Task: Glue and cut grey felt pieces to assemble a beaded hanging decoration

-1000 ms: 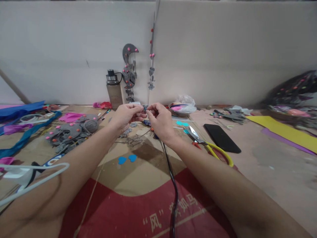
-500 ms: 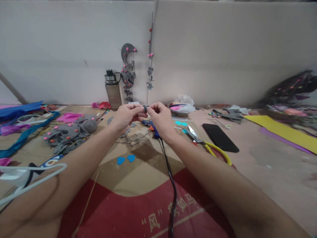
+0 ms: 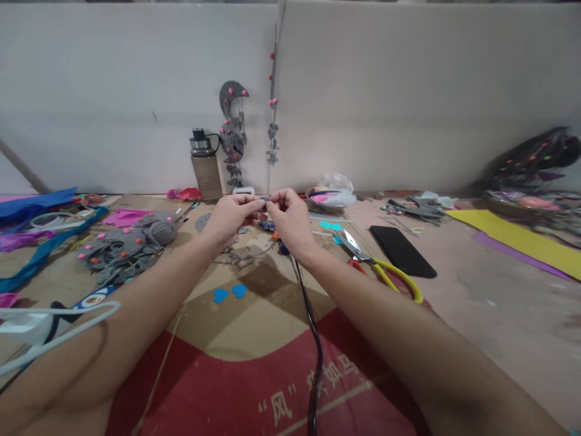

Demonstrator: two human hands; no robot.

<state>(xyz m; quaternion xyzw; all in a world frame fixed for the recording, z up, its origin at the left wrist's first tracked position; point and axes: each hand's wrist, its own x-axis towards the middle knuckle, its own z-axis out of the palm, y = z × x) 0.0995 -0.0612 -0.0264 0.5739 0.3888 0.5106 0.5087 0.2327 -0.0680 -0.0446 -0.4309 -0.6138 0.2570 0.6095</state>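
Observation:
My left hand (image 3: 233, 217) and my right hand (image 3: 290, 221) meet fingertip to fingertip above the middle of the table. Both are closed in a pinch on one small grey piece (image 3: 264, 198), mostly covered by the fingers; it looks like felt, though its shape is hidden. Under my right hand a blue tool with a black cord (image 3: 305, 290) is partly hidden. Two blue heart cutouts (image 3: 239, 291) lie on the cardboard nearer to me. Grey string (image 3: 240, 259) is loosely tangled just beyond them. Scissors with yellow and red handles (image 3: 385, 269) rest to the right of my right hand.
A phone (image 3: 402, 251) lies right of the scissors. On the left are grey felt pieces with pompoms (image 3: 127, 242) and a white hanger (image 3: 68, 339). A bottle (image 3: 206, 166) stands at the back beside a hanging moon ornament (image 3: 232, 121). A bowl (image 3: 333, 200) sits behind my right hand.
Both hands stay pinched on the small grey piece, with only slight finger movement. The whole view has shifted a little; the things on the table lie as before.

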